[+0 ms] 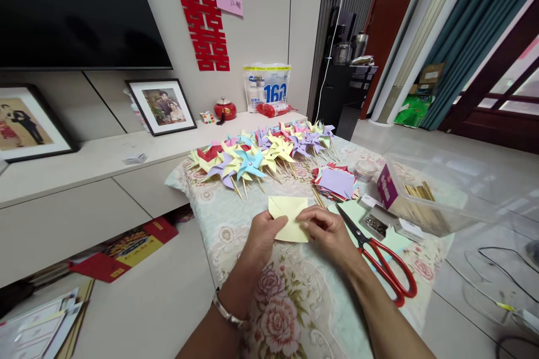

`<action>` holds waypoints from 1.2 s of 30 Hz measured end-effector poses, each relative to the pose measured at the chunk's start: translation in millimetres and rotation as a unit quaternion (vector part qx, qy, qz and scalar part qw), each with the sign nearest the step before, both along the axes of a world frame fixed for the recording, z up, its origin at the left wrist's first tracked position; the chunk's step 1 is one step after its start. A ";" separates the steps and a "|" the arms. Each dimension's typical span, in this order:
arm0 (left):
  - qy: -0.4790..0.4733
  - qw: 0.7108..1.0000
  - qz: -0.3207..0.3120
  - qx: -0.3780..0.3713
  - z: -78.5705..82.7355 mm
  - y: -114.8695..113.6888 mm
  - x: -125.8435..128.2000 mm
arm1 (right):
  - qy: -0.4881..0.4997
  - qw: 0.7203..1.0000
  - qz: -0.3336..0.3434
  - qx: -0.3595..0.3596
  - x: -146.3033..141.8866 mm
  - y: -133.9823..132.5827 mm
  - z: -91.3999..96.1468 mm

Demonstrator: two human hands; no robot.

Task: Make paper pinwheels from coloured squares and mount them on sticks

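Observation:
A pale yellow square of paper [290,231] with cuts or creases running in from its corners is held up over the table. My left hand [264,231] grips its left side, thumb on top. At its right edge, my right hand [327,229] pinches the paper between bent fingers. Right of that hand lie scissors [374,247] with red handles, blades slightly apart, on pale green paper sheets [398,241]. Beyond the hands is a stack of coloured paper squares [337,182], a purple one on top. Finished paper pinwheels [250,162] on sticks lie in a heap.
A clear plastic bin [425,213] with wooden sticks stands at the table's right. Small boxes, one an open box of metal pins [376,225], sit by the scissors. A flowered tablecloth [236,258] covers the table. Behind runs a white cabinet [101,162] with framed photos.

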State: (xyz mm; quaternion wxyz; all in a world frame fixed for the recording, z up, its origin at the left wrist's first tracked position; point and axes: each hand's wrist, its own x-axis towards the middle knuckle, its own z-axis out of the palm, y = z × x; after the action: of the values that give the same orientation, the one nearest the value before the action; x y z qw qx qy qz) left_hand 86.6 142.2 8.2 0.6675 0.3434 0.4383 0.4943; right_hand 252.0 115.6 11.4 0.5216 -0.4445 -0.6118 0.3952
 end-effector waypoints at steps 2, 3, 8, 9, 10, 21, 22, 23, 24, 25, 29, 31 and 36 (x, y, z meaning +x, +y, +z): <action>-0.015 1.000 -0.014 -0.004 0.5 0.8 -3.3 | -0.037 0.999 0.015 0.024 0.0 0.8 -0.5; -0.021 1.000 -0.020 -0.008 0.6 1.2 -4.6 | -0.050 0.998 0.021 0.033 0.0 0.9 -0.5; -0.040 0.999 -0.030 -0.018 2.1 2.1 -6.6 | -0.103 0.992 0.043 0.067 0.8 0.4 -0.5; -0.038 0.999 -0.027 -0.018 2.8 1.9 -6.2 | -0.109 0.990 0.048 0.071 1.0 0.4 -0.7; -0.035 0.999 -0.022 -0.017 3.6 1.6 -5.6 | -0.112 0.990 0.052 0.074 1.2 0.3 -0.7; 0.019 1.000 0.008 0.011 1.8 -4.1 2.3 | -0.097 0.994 0.044 -0.015 -2.9 0.0 -2.6; 0.020 1.000 0.007 0.011 2.0 -4.5 2.6 | -0.096 0.994 0.039 -0.031 -3.2 -0.2 -3.3; 0.022 1.000 0.007 0.011 2.3 -5.0 2.8 | -0.094 0.994 0.036 -0.046 -3.3 -0.3 -3.7; 0.024 1.000 0.006 0.011 2.7 -5.4 2.9 | -0.092 0.993 0.033 -0.059 -3.5 -0.5 -3.9; 0.026 1.000 0.005 0.010 3.1 -5.7 3.0 | -0.089 0.993 0.031 -0.071 -3.6 -0.7 -3.8; 0.031 1.000 -0.001 0.008 4.0 -6.3 3.1 | -0.087 0.991 0.022 -0.104 -5.0 -0.6 -2.5; 0.031 0.999 -0.006 0.006 4.1 -6.5 3.3 | -0.095 0.989 0.015 -0.110 -6.1 -0.1 -2.2; 0.030 0.999 -0.017 0.000 4.6 -7.6 3.3 | -0.115 0.988 -0.006 -0.104 -8.6 1.2 -2.5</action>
State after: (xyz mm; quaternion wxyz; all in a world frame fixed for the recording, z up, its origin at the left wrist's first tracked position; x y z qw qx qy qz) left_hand 89.9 134.7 12.8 0.6623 0.3653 0.4519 0.4729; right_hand 243.4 116.8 8.8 0.4014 -0.5423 -0.6206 0.3995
